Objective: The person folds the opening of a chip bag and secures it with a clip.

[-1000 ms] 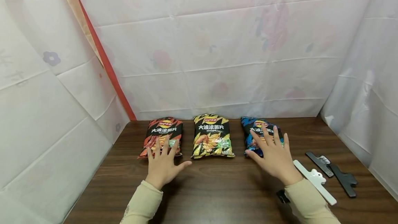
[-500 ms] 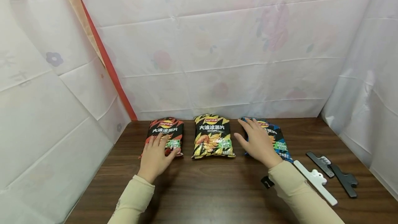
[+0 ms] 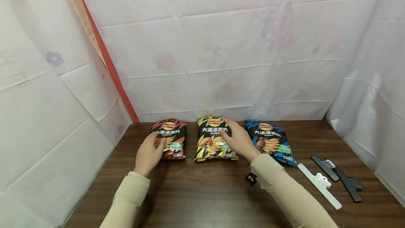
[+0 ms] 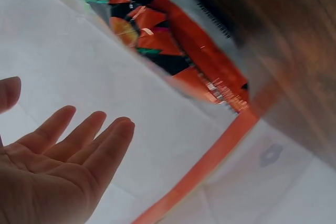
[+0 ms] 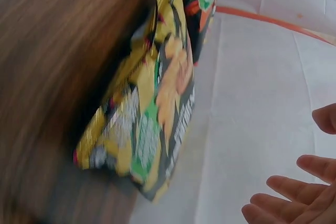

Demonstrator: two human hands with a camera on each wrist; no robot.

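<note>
While your left hand (image 3: 148, 154) hangs above the left side of the red chip bag (image 3: 174, 145) and your right hand (image 3: 242, 141) above the right side of the yellow chip bag (image 3: 212, 141), both have loose, parted fingers and grip nothing. These bags lie face up near the worktop's (image 3: 202, 192) far edge, the red one toward the far left corner. Lower your fingers evenly and press lightly, since such plump packets would probably slide or crush. Right of the yellow bag lies the blue chip bag (image 3: 270, 141), its near corner just beside the white clip (image 3: 319, 185). Keep your right sleeve (image 3: 269, 173) from swinging outward: it could brush that clip, or the short black clip (image 3: 324, 166) and long black clip (image 3: 349, 184) near the right edge.
</note>
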